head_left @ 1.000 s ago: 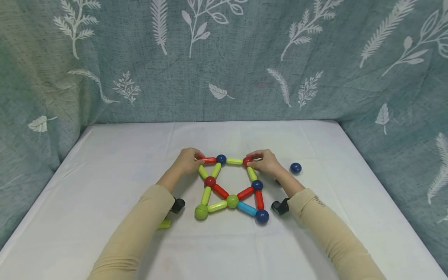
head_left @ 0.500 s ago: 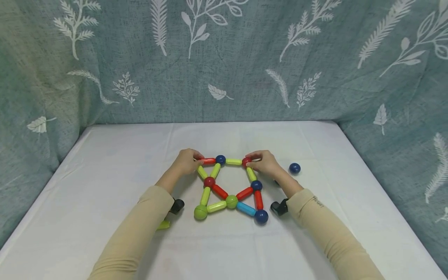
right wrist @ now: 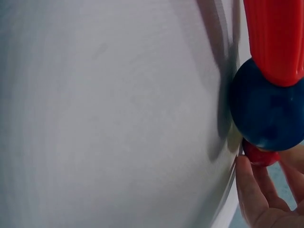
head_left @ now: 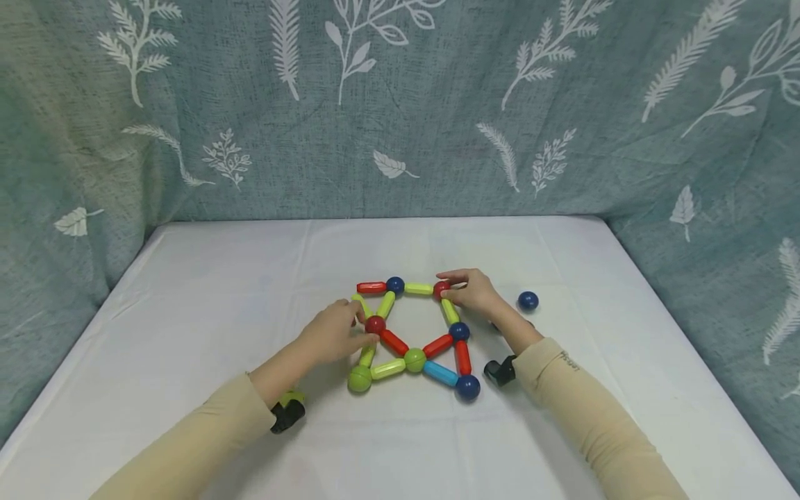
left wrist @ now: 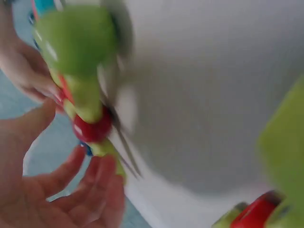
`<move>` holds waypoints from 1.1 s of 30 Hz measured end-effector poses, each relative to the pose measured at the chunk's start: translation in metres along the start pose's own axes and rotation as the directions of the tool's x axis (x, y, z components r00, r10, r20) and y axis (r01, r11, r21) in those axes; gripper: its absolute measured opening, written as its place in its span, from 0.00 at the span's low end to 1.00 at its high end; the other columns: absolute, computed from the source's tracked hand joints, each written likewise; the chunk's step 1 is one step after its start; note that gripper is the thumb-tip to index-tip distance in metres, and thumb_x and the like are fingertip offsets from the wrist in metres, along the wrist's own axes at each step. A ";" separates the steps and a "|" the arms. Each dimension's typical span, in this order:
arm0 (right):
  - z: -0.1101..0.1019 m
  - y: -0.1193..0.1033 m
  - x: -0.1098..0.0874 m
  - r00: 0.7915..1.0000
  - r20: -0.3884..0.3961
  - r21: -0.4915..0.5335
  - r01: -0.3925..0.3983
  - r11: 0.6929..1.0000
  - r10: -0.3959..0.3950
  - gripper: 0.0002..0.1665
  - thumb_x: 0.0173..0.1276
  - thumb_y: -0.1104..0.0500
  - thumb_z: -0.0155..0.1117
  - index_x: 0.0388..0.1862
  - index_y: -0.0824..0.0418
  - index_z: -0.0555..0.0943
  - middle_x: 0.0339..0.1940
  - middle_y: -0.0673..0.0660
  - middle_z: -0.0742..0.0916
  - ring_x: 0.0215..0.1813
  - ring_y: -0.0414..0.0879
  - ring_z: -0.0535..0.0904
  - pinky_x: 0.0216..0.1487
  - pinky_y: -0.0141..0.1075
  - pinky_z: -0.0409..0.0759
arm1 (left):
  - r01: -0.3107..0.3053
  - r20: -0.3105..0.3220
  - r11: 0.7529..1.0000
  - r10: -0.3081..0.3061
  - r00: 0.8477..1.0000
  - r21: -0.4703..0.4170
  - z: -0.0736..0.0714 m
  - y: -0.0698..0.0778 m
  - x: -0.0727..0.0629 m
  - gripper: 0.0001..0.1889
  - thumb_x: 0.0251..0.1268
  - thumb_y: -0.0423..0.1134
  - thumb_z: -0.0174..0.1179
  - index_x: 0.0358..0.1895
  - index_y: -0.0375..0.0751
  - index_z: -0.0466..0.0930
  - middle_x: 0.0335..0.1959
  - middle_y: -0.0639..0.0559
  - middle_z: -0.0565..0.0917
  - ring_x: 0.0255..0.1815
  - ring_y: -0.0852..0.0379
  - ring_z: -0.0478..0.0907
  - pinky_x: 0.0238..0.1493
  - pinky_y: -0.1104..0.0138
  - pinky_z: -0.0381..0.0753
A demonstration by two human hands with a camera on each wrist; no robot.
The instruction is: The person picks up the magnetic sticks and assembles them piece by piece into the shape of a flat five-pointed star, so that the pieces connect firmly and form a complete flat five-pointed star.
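A flat frame of coloured magnetic rods and balls lies on the white tabletop. My left hand (head_left: 332,333) is beside its left red ball (head_left: 375,324), thumb and fingers spread around it; in the left wrist view the gap between them holds nothing. My right hand (head_left: 473,291) pinches the far right red ball (head_left: 441,288), also visible in the right wrist view behind a large blue ball (right wrist: 266,104). At the far left, a red rod (head_left: 371,287) sticks out from a blue ball (head_left: 395,285), its outer end free. A yellow-green rod (head_left: 360,303) slants up from the left red ball.
A loose blue ball (head_left: 528,301) lies right of my right hand. Beside my left wrist, yellow-green pieces (head_left: 292,397) are partly hidden; the left wrist view also shows a red piece (left wrist: 256,212) there. Black wrist cameras hang under both sleeves. A teal curtain (head_left: 400,139) closes off the back.
My left hand has let go of the red rod's outer end and moved toward me, down to the left red ball. The right hand has kept its hold on the far right red ball.
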State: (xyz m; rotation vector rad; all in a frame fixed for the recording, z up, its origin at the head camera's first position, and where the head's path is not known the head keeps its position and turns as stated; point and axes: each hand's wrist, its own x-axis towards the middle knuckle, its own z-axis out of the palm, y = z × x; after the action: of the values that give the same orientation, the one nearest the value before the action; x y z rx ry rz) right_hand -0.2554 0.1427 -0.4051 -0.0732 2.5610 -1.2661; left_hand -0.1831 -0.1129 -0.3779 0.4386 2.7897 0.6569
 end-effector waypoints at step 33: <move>0.004 0.005 -0.073 0.986 0.027 -0.295 0.167 0.941 -0.167 0.06 0.54 0.59 0.70 0.28 0.60 0.82 0.28 0.50 0.84 0.29 0.41 0.76 0.28 0.31 0.75 | -0.122 0.008 0.986 0.122 0.993 0.113 -0.035 -0.041 0.030 0.11 0.46 0.33 0.70 0.35 0.35 0.84 0.38 0.44 0.84 0.44 0.46 0.78 0.47 0.58 0.75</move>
State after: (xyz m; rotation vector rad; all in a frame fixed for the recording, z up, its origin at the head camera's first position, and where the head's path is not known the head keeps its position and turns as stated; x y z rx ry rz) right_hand -0.1844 0.1551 -0.3942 -0.3597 2.7727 -0.9195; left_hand -0.2307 -0.1519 -0.3712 0.6361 2.8262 0.5245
